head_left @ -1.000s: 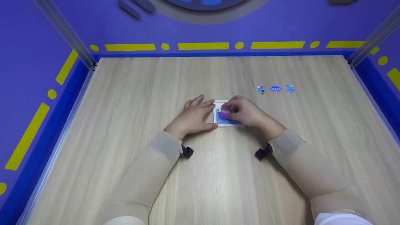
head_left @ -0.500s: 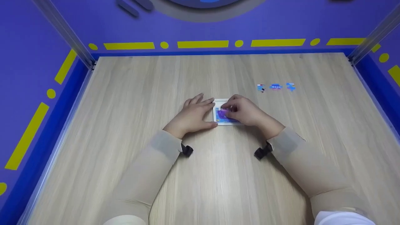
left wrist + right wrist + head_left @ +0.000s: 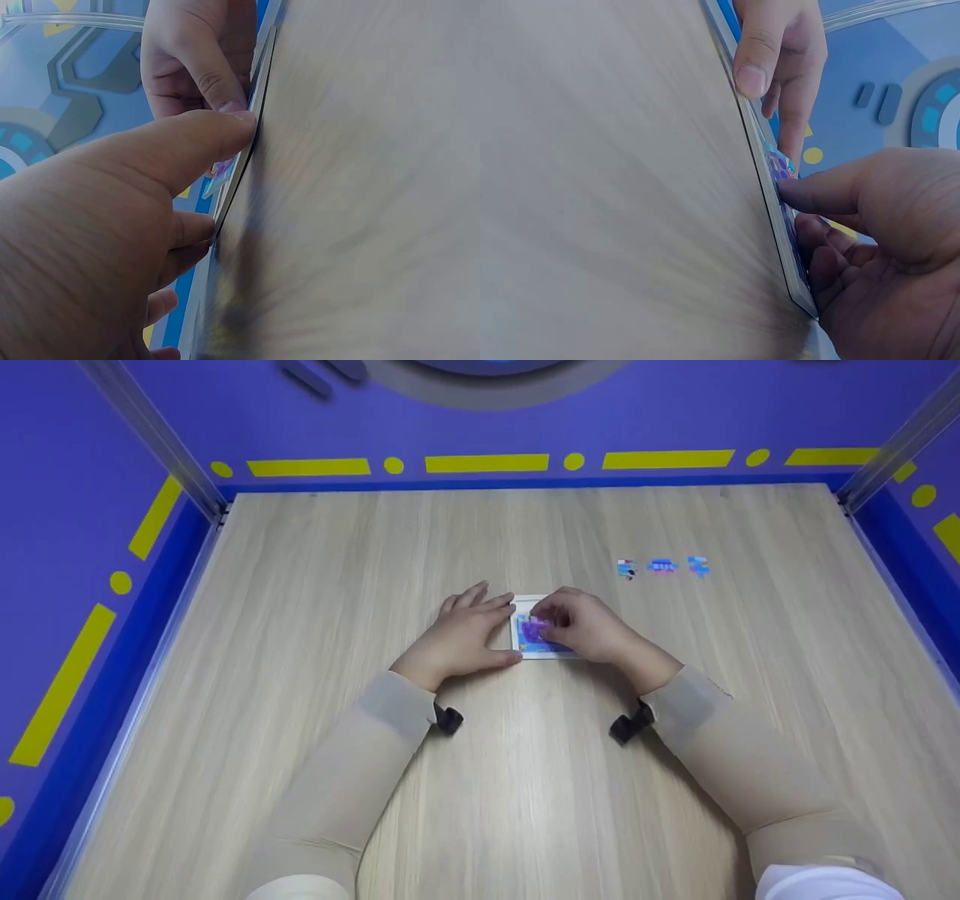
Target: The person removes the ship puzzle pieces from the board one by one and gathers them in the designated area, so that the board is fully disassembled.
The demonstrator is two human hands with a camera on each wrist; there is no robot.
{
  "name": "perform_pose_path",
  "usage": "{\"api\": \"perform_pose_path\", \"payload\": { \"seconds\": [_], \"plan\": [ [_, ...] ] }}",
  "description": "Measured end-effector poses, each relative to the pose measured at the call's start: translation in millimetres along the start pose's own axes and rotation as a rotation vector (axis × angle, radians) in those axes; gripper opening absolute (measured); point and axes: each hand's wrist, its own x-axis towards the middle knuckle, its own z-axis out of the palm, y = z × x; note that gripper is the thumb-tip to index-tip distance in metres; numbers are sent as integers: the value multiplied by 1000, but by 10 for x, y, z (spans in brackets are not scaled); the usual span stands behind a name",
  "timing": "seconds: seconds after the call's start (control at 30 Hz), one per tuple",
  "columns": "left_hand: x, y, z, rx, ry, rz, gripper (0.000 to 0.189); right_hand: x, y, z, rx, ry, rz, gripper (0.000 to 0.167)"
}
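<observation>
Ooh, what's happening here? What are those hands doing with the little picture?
A person is working on a small jigsaw puzzle in a white-edged tray. The left hand steadies the tray's left edge, fingers spread. The right hand has its grip on a purple puzzle piece at the tray; whether it is fully seated is hard to tell. Three loose puzzle pieces lie in a row farther back on the table, to the right, so the puzzle isn't finished.
</observation>
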Motion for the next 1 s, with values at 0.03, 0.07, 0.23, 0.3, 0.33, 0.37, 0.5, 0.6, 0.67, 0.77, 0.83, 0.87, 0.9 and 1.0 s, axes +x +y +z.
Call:
{"api": "perform_pose_path", "payload": {
  "seconds": [0.03, 0.07, 0.23, 0.3, 0.33, 0.37, 0.5, 0.6, 0.67, 0.77, 0.83, 0.87, 0.9, 1.0],
  "plan": [
    [1, 0, -3, 1, 0, 1, 90, 3, 1, -1, 9, 1, -1, 28],
    [2, -2, -6, 2, 0, 1, 90, 7, 3, -1, 19, 3, -5, 28],
    [4, 1, -13, 11, 10, 3, 90, 5, -2, -10, 55, 12, -18, 26],
    [9, 2, -11, 19, 14, 2, 90, 1, 5, -9, 58, 18, -22, 25],
    [9, 4, -10, 24, 12, 2, 90, -7, 4, -10, 59, 20, -23, 25],
    [10, 6, -8, 29, 10, 2, 90, -11, 6, -9, 60, 21, -25, 24],
    [12, 16, -11, 40, 1, 4, 91, -20, 18, 8, 52, 30, -26, 24],
    [16, 20, -8, 41, 3, 6, 91, -22, 22, 23, 43, 41, -17, 24],
    [20, 20, -7, 43, 4, 7, 91, -21, 19, 31, 39, 49, -16, 24],
    [21, 17, -4, 47, 2, 10, 91, -23, 13, 38, 37, 49, -11, 24],
    [21, 15, -2, 48, 3, 12, 91, -27, 3, 38, 34, 48, -9, 25],
    [20, 14, -2, 46, 3, 12, 91, -28, -1, 37, 32, 45, -7, 25],
    [17, 13, -2, 44, 2, 11, 90, -27, -1, 37, 29, 44, -6, 25],
    [11, 13, -6, 38, 1, 3, 90, -19, -1, 30, 30, 38, -4, 25]
  ]
}}
